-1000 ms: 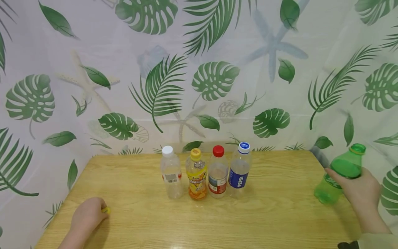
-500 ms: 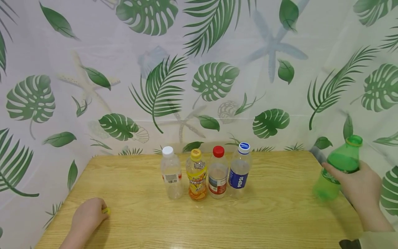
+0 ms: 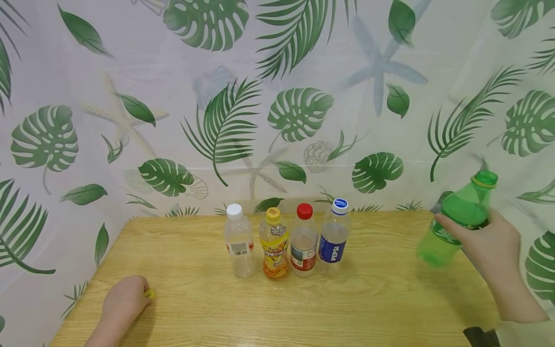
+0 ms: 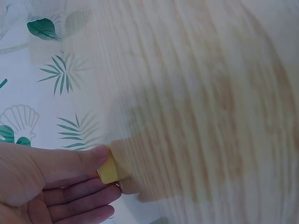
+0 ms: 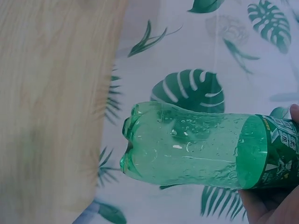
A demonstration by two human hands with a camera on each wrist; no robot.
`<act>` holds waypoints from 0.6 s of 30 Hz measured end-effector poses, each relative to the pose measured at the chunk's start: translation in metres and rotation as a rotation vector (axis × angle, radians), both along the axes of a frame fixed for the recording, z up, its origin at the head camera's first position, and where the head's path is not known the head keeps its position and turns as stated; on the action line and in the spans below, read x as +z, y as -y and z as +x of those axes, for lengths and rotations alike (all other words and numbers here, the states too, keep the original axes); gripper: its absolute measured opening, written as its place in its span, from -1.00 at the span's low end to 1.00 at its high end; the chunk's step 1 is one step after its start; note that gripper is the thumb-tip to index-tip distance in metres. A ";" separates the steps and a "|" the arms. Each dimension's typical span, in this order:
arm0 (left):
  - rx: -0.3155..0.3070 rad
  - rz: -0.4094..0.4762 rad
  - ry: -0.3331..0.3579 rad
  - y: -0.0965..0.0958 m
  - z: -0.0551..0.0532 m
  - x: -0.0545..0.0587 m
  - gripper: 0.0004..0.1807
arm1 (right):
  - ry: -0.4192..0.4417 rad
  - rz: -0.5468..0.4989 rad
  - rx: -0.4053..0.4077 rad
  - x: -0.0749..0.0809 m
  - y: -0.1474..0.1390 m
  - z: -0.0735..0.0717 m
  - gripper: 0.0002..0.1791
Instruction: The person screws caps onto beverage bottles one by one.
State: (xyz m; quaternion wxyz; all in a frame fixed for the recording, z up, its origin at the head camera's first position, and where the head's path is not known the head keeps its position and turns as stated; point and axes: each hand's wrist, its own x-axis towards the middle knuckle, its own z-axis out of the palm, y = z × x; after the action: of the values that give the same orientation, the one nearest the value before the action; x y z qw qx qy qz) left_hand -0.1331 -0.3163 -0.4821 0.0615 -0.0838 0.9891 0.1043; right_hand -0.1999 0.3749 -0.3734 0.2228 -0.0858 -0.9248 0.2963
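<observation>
My right hand (image 3: 494, 246) grips a green plastic bottle (image 3: 451, 212) around its dark green label, at the table's right side. The bottle leans with its neck up and to the right; beads of liquid cling inside its clear lower part (image 5: 187, 144) in the right wrist view. At the table's left, my left hand (image 3: 125, 301) pinches a small yellow thing (image 4: 109, 170) between thumb and fingers, close over the wood. The fingers hide much of it, and I cannot tell what it is.
Mid-table, a row of upright bottles stands: one white-capped (image 3: 239, 246), one yellow-capped with orange liquid (image 3: 275, 250), one red-capped (image 3: 303, 248) and a Pepsi bottle (image 3: 334, 241) with a blue-and-white cap. A leaf-patterned cloth (image 3: 299, 159) hangs behind the wooden table (image 3: 269, 318).
My right hand has moved the green bottle up and to the left, its base lifting higher in the head view. My left hand stays almost in place with the small yellow thing.
</observation>
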 end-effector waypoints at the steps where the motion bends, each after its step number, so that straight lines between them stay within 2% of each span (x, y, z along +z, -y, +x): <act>1: -0.002 -0.001 -0.003 0.000 0.000 0.000 -0.79 | -0.002 -0.007 0.008 0.004 0.004 0.001 -0.35; 8: -0.006 -0.013 -0.006 -0.001 0.001 0.001 -0.77 | -0.006 -0.058 0.062 0.021 0.031 0.009 -0.31; 18: -0.023 -0.014 -0.062 0.000 0.002 -0.002 -0.80 | -0.051 -0.098 0.129 0.035 0.063 0.022 -0.36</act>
State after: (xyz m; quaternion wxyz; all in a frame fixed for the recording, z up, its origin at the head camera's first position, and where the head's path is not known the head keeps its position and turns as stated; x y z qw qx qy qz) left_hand -0.1311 -0.3165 -0.4836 0.0313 -0.0698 0.9921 0.0991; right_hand -0.1778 0.3123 -0.3381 0.2222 -0.0295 -0.9068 0.3570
